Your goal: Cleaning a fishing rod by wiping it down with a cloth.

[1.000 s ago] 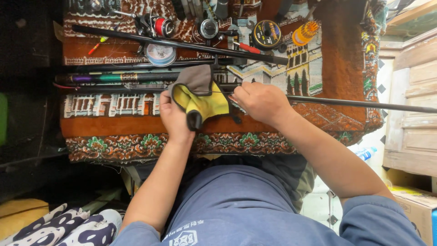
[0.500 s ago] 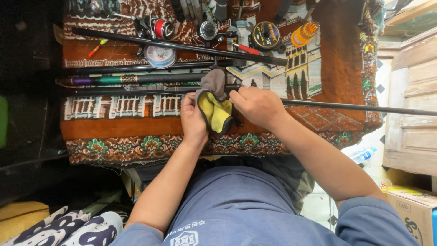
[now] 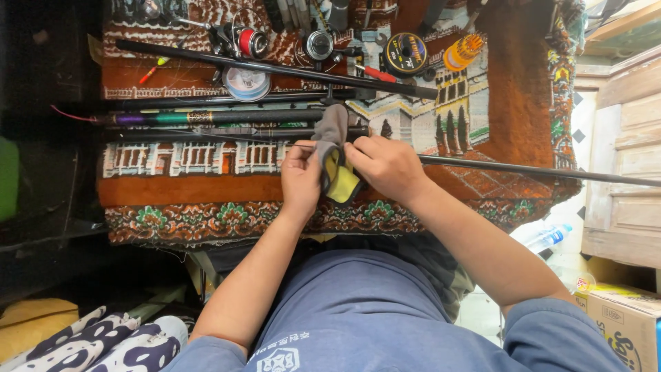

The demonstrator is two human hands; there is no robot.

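Firmly, from the lap outward: brace both forearms above the blue shirt (image 3: 358,310) so the wrists do the work.

Left hand (image 3: 301,176): closed, fingers pinching the near fold of the grey and yellow cloth (image 3: 342,182) around the thin black rod (image 3: 537,172). Hold that pinch snug, not crushing; a slender blank likely bends under a hard squeeze.

Right hand (image 3: 385,165): closed too, knuckles up, fingertips pressing the cloth's other side, touching the left hand across the fold. Whether those fingers also grip the bare rod beneath, cannot tell.

Rod itself: lying across the patterned rug (image 3: 509,103), passing through the cloth between both hands and running far off to the right. Wrap the cloth fully round it, slide along its length rather than across, and turn it a little with each pass.

Farther out: mind the bundle of dark rods (image 3: 206,117) just beyond the cloth's grey end, near enough to snag. Beyond those, well apart, a reel with a red spool (image 3: 249,41), a clear spool of line (image 3: 246,83) and a black spool (image 3: 405,54); leave alone.
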